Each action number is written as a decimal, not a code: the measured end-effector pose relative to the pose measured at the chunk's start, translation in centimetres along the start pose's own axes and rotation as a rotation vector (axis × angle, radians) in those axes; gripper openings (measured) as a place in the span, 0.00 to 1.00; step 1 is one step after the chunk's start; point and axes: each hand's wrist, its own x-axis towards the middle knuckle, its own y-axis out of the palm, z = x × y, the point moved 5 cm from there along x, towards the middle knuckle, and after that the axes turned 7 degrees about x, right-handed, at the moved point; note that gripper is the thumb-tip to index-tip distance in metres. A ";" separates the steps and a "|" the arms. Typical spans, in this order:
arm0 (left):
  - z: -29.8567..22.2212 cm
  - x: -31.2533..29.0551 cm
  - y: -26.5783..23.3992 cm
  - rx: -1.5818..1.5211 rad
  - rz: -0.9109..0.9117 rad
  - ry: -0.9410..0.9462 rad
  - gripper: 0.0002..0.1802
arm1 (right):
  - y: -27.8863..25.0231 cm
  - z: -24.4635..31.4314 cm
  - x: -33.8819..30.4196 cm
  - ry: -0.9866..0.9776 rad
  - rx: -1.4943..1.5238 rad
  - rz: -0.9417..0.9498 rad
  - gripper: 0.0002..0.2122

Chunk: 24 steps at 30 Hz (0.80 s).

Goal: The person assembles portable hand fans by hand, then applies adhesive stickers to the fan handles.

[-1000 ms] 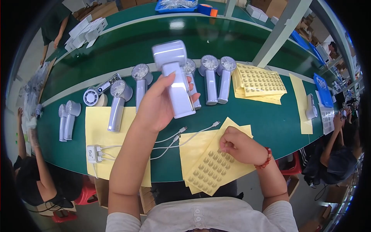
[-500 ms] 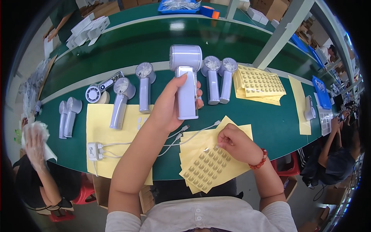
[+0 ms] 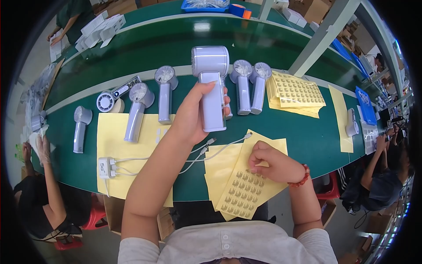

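My left hand [image 3: 194, 105] is wrapped around the handle of a pale lavender handheld fan [image 3: 212, 103], held upright above the table with the thumb along its front. Low over a yellow-backed sticker sheet [image 3: 241, 193], my right hand [image 3: 271, 163] has thumb and forefinger pinched at the sheet's upper rows of small metallic stickers. Whether a single sticker is between the fingertips is too small to see. More yellow sheets [image 3: 215, 160] lie under that one. White charging cables [image 3: 193, 163] run from a white charger [image 3: 106, 168] toward the sheets.
Lavender fans lie beyond my hands, including one fan [image 3: 165, 97] and another [image 3: 139, 112]. A sticker-sheet stack [image 3: 294, 90] is at the back right, below a grey post [image 3: 323, 37]. Co-workers sit at both sides; the left one's gloved hand [image 3: 44, 149] holds a white bag.
The sticker sheet has turned more upright under my right hand. My left hand and its fan rose slightly in view. One fan of the left pair is gone from its spot.
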 end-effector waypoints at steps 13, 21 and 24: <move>0.9 0.1 0.4 0.001 -0.042 -0.021 0.21 | -0.9 3.2 2.2 -0.068 0.840 -0.347 0.03; 0.1 -0.5 1.0 0.243 -0.095 0.136 0.19 | -0.6 4.8 5.7 -0.120 0.820 -0.405 0.04; -0.1 -0.5 0.9 0.281 -0.084 0.159 0.19 | -0.5 4.5 6.1 -0.117 0.817 -0.420 0.04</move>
